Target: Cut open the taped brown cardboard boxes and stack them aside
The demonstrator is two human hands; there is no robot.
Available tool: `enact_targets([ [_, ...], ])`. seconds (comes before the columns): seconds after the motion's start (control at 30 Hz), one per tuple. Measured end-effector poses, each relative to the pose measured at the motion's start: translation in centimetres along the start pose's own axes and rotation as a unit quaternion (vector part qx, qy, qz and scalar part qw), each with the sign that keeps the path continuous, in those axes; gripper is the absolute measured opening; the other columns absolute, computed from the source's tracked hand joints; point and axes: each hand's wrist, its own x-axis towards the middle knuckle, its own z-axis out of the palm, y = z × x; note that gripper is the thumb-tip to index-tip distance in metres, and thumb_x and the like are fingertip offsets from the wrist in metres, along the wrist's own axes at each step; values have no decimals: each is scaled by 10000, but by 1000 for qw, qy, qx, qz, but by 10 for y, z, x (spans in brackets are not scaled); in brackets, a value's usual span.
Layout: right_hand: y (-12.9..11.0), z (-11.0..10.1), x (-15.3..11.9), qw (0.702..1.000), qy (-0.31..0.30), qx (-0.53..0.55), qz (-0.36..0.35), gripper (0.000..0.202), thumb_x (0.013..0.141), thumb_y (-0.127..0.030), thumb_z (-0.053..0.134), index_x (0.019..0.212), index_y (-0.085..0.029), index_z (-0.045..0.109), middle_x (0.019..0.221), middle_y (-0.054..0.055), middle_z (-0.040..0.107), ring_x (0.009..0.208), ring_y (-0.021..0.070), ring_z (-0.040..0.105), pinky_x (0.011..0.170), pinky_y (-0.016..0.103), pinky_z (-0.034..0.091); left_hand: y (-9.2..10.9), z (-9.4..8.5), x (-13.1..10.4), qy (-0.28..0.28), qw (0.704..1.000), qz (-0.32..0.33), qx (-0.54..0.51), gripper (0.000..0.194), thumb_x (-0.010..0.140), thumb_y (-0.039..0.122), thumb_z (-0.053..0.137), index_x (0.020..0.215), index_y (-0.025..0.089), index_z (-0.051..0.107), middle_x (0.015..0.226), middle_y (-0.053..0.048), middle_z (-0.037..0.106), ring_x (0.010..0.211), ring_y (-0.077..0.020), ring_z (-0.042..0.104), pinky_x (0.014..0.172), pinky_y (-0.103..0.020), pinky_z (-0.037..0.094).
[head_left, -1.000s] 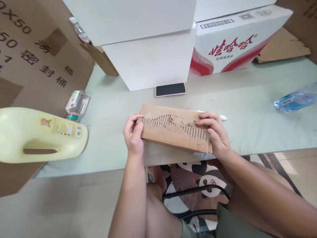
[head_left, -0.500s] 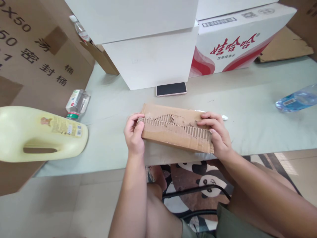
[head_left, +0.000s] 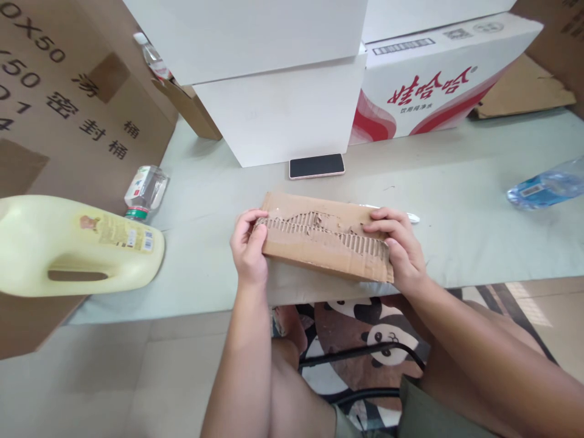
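A brown cardboard box [head_left: 314,252], flat and oblong, is between my two hands near the table's front edge. Its upper face is torn along the middle, so the corrugated layer shows. My left hand [head_left: 250,246] grips the left end, thumb on top. Around the right end, my right hand [head_left: 401,246] is closed, with fingers lying over the torn face. Partly behind the box and my right fingers lies a thin white object [head_left: 413,218]; its kind is hidden.
Behind the box lies a phone [head_left: 317,166] against stacked white cartons [head_left: 283,115]. A large pale-yellow jug [head_left: 77,243] and a clear bottle [head_left: 146,191] lie at left. On the right lies a blue-labelled water bottle [head_left: 545,185]. Flattened cardboard [head_left: 524,88] is at the back right.
The view has shifted very slightly. Both hands keep the same hold on the cardboard box, which has hardly moved.
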Motion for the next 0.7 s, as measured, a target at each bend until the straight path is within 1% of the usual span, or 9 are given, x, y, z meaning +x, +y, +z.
enact_targets([
  [0.17, 1, 1, 0, 1000, 6, 8, -22, 290, 999, -356, 411, 1030, -252, 680, 1157, 89, 592, 1117, 267, 586, 1000, 492, 474, 0, 0, 0, 1, 1000, 3, -7, 180, 775, 349, 650, 890, 237, 730, 978, -52, 645, 1018, -232, 584, 940, -347, 426],
  [0.33, 0, 1, 0, 1000, 4, -1, -5, 308, 990, -388, 410, 1010, -244, 682, 1151, 100, 600, 1121, 285, 590, 1007, 521, 475, 1, 0, 0, 1, 1000, 2, 6, 181, 773, 350, 637, 888, 238, 721, 970, -50, 637, 992, -231, 580, 917, -349, 432],
  [0.47, 0, 1, 0, 1000, 4, 5, -15, 295, 994, -367, 413, 1022, -247, 682, 1153, 97, 592, 1117, 276, 588, 1004, 511, 479, 1, 1, 0, 0, 1000, 3, 5, 179, 775, 345, 636, 891, 237, 719, 970, -48, 630, 991, -227, 578, 917, -345, 426],
  [0.7, 0, 1, 0, 1000, 5, -5, 5, 328, 986, -420, 406, 1000, -241, 681, 1141, 103, 600, 1119, 291, 590, 1019, 533, 468, 1, 0, 0, 2, 1000, -1, 11, 193, 773, 368, 638, 892, 238, 716, 977, -55, 636, 1007, -239, 579, 923, -354, 433],
])
